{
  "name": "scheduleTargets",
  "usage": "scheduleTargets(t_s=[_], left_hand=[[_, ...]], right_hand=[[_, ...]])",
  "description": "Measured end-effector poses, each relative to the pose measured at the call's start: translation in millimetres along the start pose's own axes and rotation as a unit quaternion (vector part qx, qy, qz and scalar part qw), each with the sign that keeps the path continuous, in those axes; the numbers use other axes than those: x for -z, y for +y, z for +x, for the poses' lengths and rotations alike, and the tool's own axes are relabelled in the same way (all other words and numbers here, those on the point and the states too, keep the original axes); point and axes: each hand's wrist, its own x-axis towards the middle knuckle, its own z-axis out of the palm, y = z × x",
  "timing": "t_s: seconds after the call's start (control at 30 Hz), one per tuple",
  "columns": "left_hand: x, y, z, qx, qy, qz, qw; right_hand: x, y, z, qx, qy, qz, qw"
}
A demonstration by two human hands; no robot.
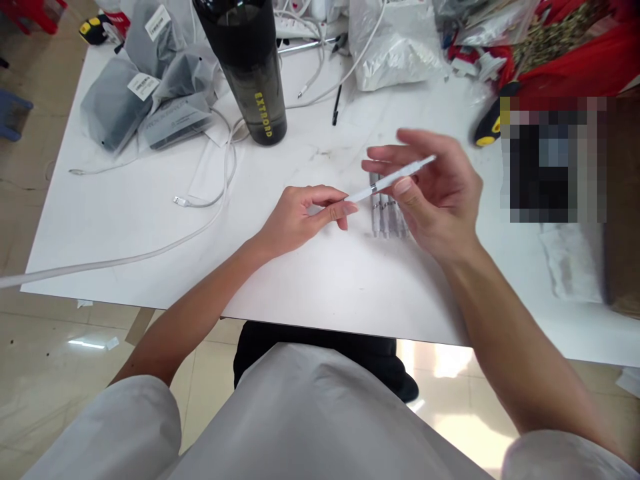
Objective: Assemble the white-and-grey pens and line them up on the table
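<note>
A slim white pen (387, 181) with a silver band near its middle is held slantwise above the table. My left hand (313, 212) pinches its lower left end between thumb and fingers. At the upper right part of the pen, my right hand (440, 190) has its thumb against the barrel, with the other fingers loosely curled behind it. Several similar pens (384, 217) lie side by side on the white table (320, 280), just under the held pen and partly hidden by my right hand.
A dark bottle (257, 80) stands behind my left hand. Bagged dark packages (120, 103) and white cables (150, 252) are at the left. At the back lie a thin black stick (337, 107), a white plastic bag (395, 57) and a red bag (580, 73). A brown box (623, 220) is far right.
</note>
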Motion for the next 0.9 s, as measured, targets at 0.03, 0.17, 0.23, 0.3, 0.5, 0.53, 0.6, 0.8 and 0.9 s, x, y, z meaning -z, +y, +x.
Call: scheduleTargets(t_s=[0.03, 0.17, 0.23, 0.3, 0.5, 0.53, 0.6, 0.8, 0.9], left_hand=[[0.1, 0, 0, 0.003, -0.002, 0.004, 1.0], [-2.6, -1, -2, -0.012, -0.01, 0.018, 1.0], [-5.9, -2, -3, -0.025, -0.011, 0.028, 0.999], [-9.5, -4, -3, -0.032, -0.004, 0.038, 0.999], [-15.8, -9, -4, -0.059, 0.048, 0.108, 0.991], [-16.2, -10, -4, -0.064, 0.056, 0.119, 0.989], [-16.4, -11, -4, -0.079, 0.067, 0.125, 0.987], [-9.3, -9, -2, -0.096, 0.068, 0.065, 0.991], [-2.3, -7, 1, -0.055, 0.101, 0.047, 0.992]], right_hand=[[-1, -1, -1, -0.018, -0.01, -0.008, 1.0], [-3, 0, -7, -0.038, -0.013, -0.03, 0.999], [-4, 0, -8, -0.035, -0.001, -0.039, 0.999], [-6, -1, -8, -0.034, 0.008, -0.041, 0.999], [-11, -7, -9, -0.014, 0.014, -0.024, 1.0], [-12, -7, -9, -0.017, 0.014, -0.029, 0.999], [-14, -3, -9, -0.023, 0.02, -0.036, 0.999], [6, 7, 7, -0.05, 0.061, 0.069, 0.994], [39, 11, 17, -0.07, 0.022, 0.052, 0.996]])
